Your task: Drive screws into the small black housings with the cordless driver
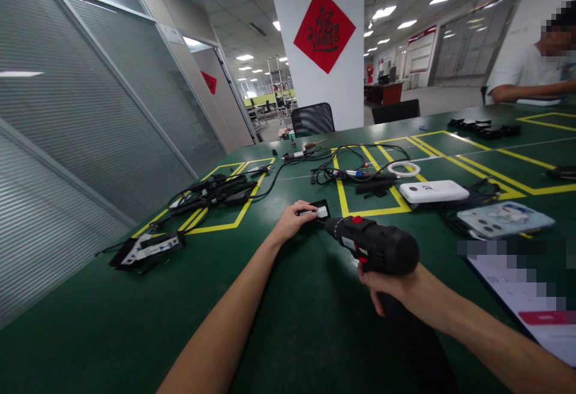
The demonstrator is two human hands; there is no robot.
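My right hand (390,285) is wrapped round the grip of a black cordless drill (375,244) with red buttons. The drill lies level in the air, its chuck pointing left and away from me. Just beyond the chuck, my left hand (291,221) steadies a small flat black part (326,205) against the table, its fingers closed at the near edge. On that part sits a small white block (321,211). The bit's tip comes close to the part; whether they touch I cannot tell.
Tangled black cables (216,193) and a black-and-white piece (150,249) lie left on the green table (288,322). To the right are a white power bank (432,191), a phone (506,220) and papers (517,298). Across the table sits another person (517,76).
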